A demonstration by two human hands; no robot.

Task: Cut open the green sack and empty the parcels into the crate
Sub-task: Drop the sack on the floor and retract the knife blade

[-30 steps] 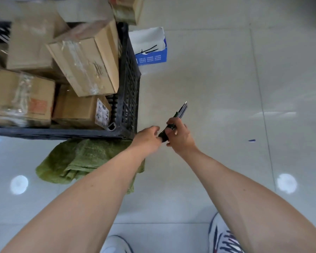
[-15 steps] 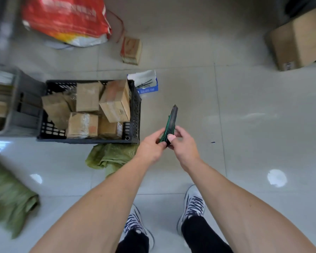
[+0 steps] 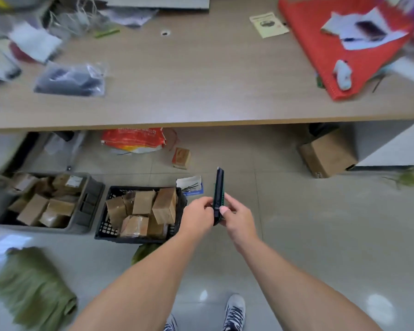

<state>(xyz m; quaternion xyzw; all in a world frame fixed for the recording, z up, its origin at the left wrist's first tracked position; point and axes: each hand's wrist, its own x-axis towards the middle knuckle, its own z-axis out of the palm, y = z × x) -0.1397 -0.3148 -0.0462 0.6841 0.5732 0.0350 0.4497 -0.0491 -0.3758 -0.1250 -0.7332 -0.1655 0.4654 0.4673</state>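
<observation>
Retracting blade: the steel tip showing a second ago is no longer visible on the utility knife [image 3: 218, 192], and the view has lifted from the crate to take in the floor and table [image 3: 201, 80].
The left hand [image 3: 197, 215] and right hand [image 3: 237, 218] both pinch the knife's lower body and hold it upright, with the right thumb on its side. Judgement: cutting is done and the task is near its end. The black crate [image 3: 105, 226] is heaped with cardboard parcels [image 3: 164, 205]. The green sack [image 3: 144, 252] lies limp and crumpled on the floor by the crate's near wall, mostly hidden by the left forearm. A second green sack [image 3: 31, 295] lies flat, well apart.
</observation>
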